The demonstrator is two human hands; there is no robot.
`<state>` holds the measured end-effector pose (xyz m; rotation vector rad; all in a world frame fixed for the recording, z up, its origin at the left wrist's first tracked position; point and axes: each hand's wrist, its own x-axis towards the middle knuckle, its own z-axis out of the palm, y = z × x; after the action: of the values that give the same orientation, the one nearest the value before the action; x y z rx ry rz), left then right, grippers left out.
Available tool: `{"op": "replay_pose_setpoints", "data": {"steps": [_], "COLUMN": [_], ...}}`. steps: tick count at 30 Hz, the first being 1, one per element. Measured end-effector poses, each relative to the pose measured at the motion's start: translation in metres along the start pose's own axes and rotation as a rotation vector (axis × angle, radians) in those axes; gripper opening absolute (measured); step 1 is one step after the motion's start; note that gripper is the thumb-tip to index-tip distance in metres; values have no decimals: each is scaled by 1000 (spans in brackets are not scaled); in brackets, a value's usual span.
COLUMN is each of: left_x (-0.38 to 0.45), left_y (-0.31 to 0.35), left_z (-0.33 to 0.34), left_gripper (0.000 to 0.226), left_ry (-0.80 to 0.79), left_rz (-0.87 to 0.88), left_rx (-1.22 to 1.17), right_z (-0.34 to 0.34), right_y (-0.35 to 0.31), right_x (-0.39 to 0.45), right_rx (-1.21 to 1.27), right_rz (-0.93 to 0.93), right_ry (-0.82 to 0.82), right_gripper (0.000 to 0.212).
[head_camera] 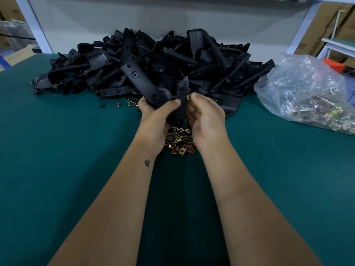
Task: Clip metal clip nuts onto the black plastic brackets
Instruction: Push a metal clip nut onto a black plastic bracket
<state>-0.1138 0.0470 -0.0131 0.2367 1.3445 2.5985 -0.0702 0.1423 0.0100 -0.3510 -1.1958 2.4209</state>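
- Black bracket (173,104) sits clamped in the left hand (155,120) above the table (76,150) — a nut is being fitted.
- Right hand (206,121) pinches a clip nut (188,97) at the bracket's edge — touching it.
- Next, likely: push the nut squarely on.
- Spare nuts (180,141) lie just beneath the hands.

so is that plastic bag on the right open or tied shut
Cannot tell: the plastic bag lies slumped on the table, clip nuts inside, its mouth not visible.
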Motion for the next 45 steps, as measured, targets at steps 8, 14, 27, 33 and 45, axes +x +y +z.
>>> {"op": "replay_pose_setpoints", "data": {"steps": [8,14,27,33,45], "left_x": [-1,0,2,3,0], "left_y": [-2,-2,-6,-10,-4], "left_z": [0,-1,-8,-8,-5], "left_gripper": [55,72,74,66,68], "left_ry": [-13,-59,-121,-74,25], "left_rz": [-9,44,130,146,265], "left_rx": [63,147,262,324,335], "right_z": [-2,-3,-2,5,8], "right_y": [1,0,1,5,16], "right_x": [1,3,0,-3,-2], "right_rx": [79,41,85,25,-492], "right_rz": [53,63,22,-4,-280], "right_ry": [10,-2,-30,23,116], "right_gripper": [12,11,22,25,16]}}
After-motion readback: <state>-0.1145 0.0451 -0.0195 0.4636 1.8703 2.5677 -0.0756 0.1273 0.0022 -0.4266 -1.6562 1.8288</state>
